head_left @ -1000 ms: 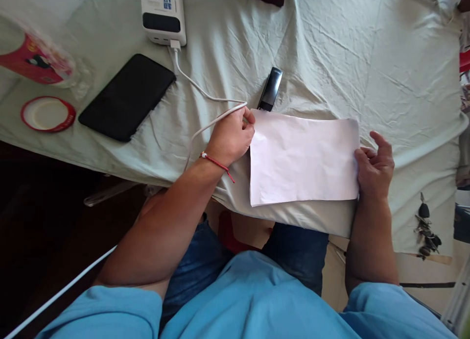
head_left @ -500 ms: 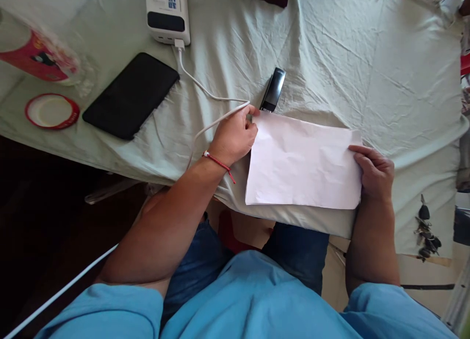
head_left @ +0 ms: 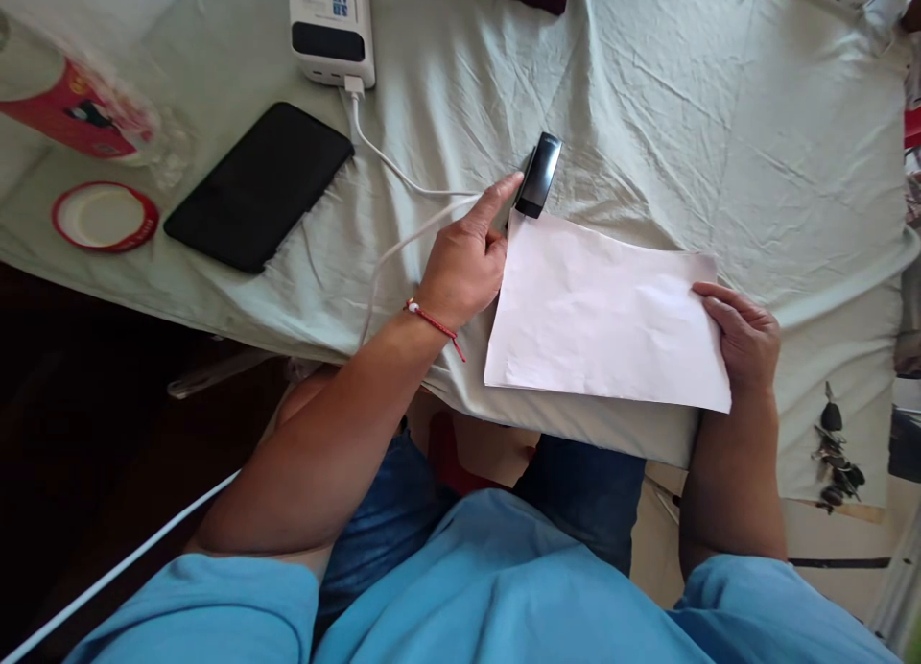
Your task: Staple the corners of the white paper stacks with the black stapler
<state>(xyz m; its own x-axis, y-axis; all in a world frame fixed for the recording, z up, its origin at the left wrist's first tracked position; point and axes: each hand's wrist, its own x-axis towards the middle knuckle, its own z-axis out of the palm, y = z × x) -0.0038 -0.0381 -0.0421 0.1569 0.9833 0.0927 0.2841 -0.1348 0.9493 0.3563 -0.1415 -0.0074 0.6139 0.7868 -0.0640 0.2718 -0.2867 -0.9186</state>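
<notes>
A small stack of white paper sheets [head_left: 604, 309] lies near the table's front edge, its right side a little raised. My right hand [head_left: 748, 338] pinches the right edge between thumb and fingers. At the left edge, my left hand [head_left: 467, 261] has its thumb and lower fingers curled against the sheets. Its index finger stretches out to the side of a glossy black stapler-like object [head_left: 541, 170]. The top left corner of the paper meets the near end of that object. What the curled left fingers do beneath the paper is hidden.
A white cable [head_left: 403, 179] runs from a white power bank [head_left: 331, 40] past my left wrist. Left of it lie a black tablet or phone [head_left: 259, 189], a red-rimmed ring [head_left: 105, 218] and a red-labelled bottle [head_left: 86, 107]. Keys [head_left: 835, 453] rest at the right.
My left index finger has straightened from the paper's corner toward the black object. The sheets and my right hand have shifted slightly right, and the paper's corner now touches the black object's near end.
</notes>
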